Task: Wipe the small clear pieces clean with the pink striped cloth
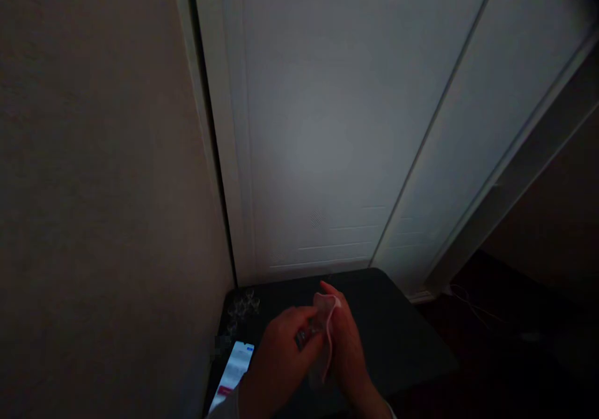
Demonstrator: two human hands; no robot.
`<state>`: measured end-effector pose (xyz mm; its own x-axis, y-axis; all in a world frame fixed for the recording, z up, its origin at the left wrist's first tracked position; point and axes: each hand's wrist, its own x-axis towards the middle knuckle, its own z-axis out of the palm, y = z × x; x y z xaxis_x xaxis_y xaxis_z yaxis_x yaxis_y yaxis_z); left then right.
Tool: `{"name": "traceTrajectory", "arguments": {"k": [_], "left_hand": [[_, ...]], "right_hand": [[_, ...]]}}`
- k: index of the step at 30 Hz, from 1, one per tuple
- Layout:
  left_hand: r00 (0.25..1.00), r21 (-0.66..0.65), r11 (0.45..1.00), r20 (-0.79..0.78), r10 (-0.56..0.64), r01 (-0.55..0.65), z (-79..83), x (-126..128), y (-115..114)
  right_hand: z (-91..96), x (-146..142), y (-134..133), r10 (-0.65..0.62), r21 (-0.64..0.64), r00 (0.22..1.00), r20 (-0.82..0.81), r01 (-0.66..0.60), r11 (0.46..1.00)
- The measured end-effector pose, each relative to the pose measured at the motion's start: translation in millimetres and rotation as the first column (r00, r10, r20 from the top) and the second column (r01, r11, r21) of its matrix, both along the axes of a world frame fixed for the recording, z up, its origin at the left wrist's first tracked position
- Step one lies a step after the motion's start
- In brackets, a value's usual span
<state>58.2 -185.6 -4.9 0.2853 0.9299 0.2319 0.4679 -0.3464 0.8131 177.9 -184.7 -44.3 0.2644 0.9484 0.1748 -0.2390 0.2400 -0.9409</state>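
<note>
- Down low in the view, both hands meet above a dark desk (397,338), close enough to touch.
- The left hand (281,356) comes in from the lower left. Its fingers (299,316) are curled narrowly around a small shiny thing (306,336), which sits between the two hands. The light is too dim to tell what that thing is.
- The right hand (349,347) stands edge-on just beside the left. Its fingers (330,291) hold a pale cloth (326,319), which lies along the palm and hangs down between the hands.
- The cloth touches the shiny thing on its right side, and both are held in the air above the middle of the desk.
- A lit phone (234,369) lies flat on the desk's left edge, just left of the left wrist, with its screen up.
- Some small clear glasses (243,306) stand in a cluster at the desk's back left corner, apart from the hands.
- A white door (318,125) rises straight behind the desk, with a plain wall (93,188) to its left.
- A thin cable (472,306) lies on the dark floor to the right of the desk.
</note>
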Motion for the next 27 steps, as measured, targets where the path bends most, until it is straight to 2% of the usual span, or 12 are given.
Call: {"name": "traceTrajectory", "arguments": {"k": [4,7,10,13,17,19,24,27], "left_hand": [[0.999,-0.002,1.000,0.053,0.004,-0.004,2.3,-3,3],[0.993,-0.033,0.998,0.107,-0.051,0.054,1.1,-5,4],[0.989,-0.073,0.996,0.145,-0.038,0.049,-3.2,-6,4],[0.966,-0.086,0.994,0.253,-0.047,0.071,-7.2,-7,3],[0.911,-0.099,0.983,0.400,-0.102,0.153,-7.6,-10,4],[0.915,-0.091,0.987,0.394,-0.086,0.132,-5.7,-12,5],[0.964,-0.093,0.995,0.266,0.004,0.021,0.3,-15,5],[0.956,-0.132,0.990,0.293,-0.012,0.053,-1.4,-16,4]], "right_hand": [[1.1,-2,-3,0.110,-0.014,0.994,-0.002,-0.110,0.994],[2.7,-5,-4,0.147,0.005,0.989,-0.022,-0.147,0.989],[2.2,-3,-3,0.076,0.006,0.996,-0.054,-0.076,0.997],[2.3,2,0,-0.036,-0.039,0.994,-0.099,0.033,0.999],[5.9,7,0,-0.015,-0.064,0.990,-0.143,0.005,0.998],[6.9,8,-1,0.020,-0.076,0.988,-0.151,-0.032,0.997],[4.3,10,0,0.054,-0.086,0.990,-0.128,-0.066,0.994],[2.1,12,0,0.056,-0.076,0.994,-0.094,-0.063,0.995]]}}
